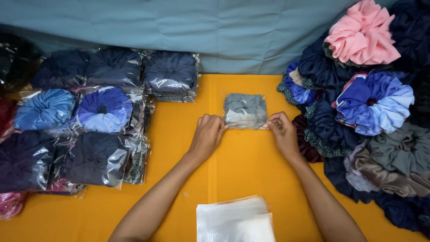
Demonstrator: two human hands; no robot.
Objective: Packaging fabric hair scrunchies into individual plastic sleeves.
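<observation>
**Both hands pinch a small bagged scrunchie at centre frame**

Right at the middle of the head view, a grey scrunchie (245,110) sits sealed in a clear, glossy bag on the orange table (179,197). The left hand (207,134) pinches the bag's lower left corner, fingers curled tight; the right hand (281,129) pinches the lower right corner likewise. Bagged scrunchies (105,110) in navy and blue fill the left of the frame. Loose scrunchies (374,103), pink, blue, grey and navy, are piled at the right. A stack of empty clear bags (235,219) is cut off by the bottom edge. Glare hides the scrunchie's folds, and the fingertips are tucked from sight.
</observation>
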